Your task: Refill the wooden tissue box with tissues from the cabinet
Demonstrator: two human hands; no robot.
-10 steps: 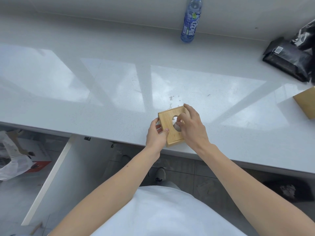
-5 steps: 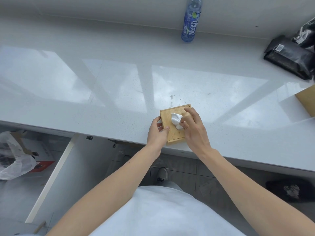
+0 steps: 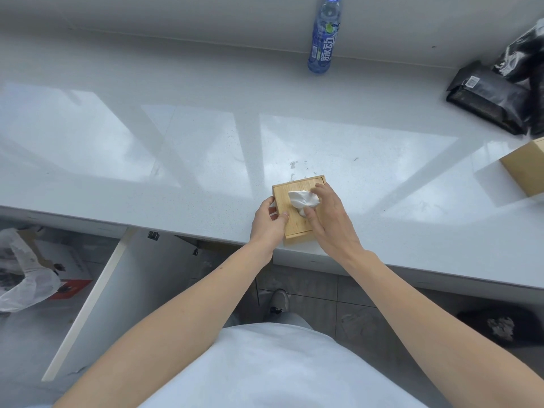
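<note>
A square wooden tissue box (image 3: 294, 222) stands at the near edge of the white counter (image 3: 176, 160). A white tissue (image 3: 303, 199) sticks up out of the hole in its lid. My left hand (image 3: 269, 223) grips the box's left side, thumb on the lid. My right hand (image 3: 329, 219) rests over the lid's right part, with thumb and fingers pinching the tissue. The hand hides the right side of the box.
A blue drink bottle (image 3: 323, 39) stands at the back wall. Black packets (image 3: 488, 98) lie at the far right, with another wooden box (image 3: 527, 169) at the right edge. Below left, an open cabinet door (image 3: 88, 304) and a plastic bag (image 3: 26, 278) on the floor.
A white tissue has come up through the lid's hole, drawn further out by my right hand. My left hand has kept its hold on the box.
</note>
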